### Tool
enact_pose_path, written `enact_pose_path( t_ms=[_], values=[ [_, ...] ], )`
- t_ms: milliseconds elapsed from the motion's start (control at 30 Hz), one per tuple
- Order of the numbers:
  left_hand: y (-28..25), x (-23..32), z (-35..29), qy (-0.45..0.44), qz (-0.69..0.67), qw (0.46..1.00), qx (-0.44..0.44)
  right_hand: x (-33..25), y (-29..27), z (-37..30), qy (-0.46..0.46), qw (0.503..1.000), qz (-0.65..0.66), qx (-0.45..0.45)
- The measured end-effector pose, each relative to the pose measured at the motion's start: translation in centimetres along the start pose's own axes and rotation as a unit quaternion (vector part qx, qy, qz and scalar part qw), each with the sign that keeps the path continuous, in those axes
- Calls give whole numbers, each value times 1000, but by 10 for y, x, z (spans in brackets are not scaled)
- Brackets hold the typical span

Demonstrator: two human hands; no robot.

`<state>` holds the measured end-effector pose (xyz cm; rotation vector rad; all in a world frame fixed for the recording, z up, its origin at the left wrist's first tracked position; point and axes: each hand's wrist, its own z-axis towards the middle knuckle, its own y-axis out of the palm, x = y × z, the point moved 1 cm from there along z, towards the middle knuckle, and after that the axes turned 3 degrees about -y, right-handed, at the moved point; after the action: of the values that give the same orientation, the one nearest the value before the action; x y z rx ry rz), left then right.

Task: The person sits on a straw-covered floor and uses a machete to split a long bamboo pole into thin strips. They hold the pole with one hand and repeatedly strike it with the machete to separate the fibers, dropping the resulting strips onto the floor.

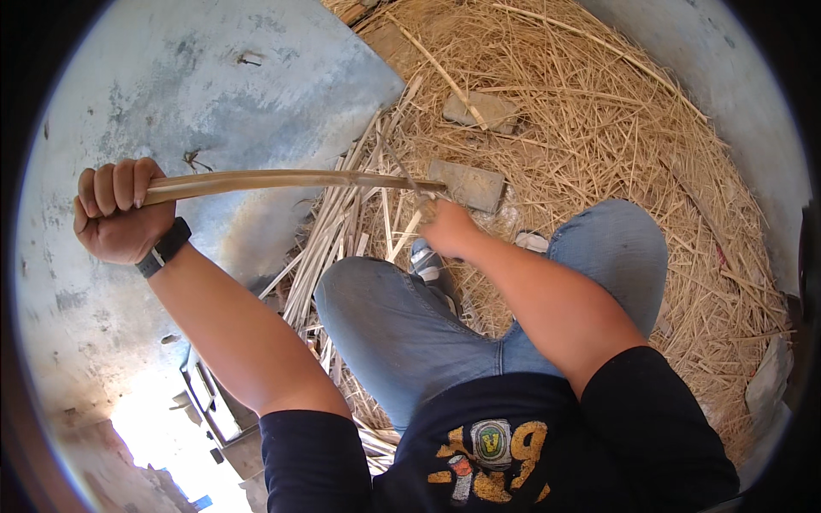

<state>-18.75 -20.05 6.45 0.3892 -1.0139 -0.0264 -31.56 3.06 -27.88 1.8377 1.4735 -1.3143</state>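
My left hand (124,205), raised at the far left, is wrapped round one end of a long split bamboo strip (282,179). The strip runs to the right, bowed slightly upward, and its other end lies over a brick. My right hand (449,229) is closed round the handle of a knife (404,167), of which little can be seen. The thin, blurred blade slants up and left and crosses the strip close to its right end. Whether the blade has cut into the bamboo I cannot tell.
Shavings and thin splints (590,154) cover the floor ahead and to the right. A bundle of pale split strips (329,235) lies left of my knees. One brick (469,185) lies in front of my feet, another (481,112) farther off. A stained bluish wall (214,94) stands at the left.
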Motion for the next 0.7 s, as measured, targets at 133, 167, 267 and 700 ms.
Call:
enact_pose_path(
  t_ms=[133,167,267,700],
  values=[
    [-7,1,-5,54,52,991,114,-47,7,-37,-137,990,42,-5],
    [-7,3,-4,75,80,981,157,-59,4,-45,-172,985,3,-8],
    [-3,-4,-2,104,128,962,219,-33,10,-35,-167,985,-16,39],
    [-22,3,-9,144,171,925,307,-109,28,-43,-216,976,28,0]
  ],
)
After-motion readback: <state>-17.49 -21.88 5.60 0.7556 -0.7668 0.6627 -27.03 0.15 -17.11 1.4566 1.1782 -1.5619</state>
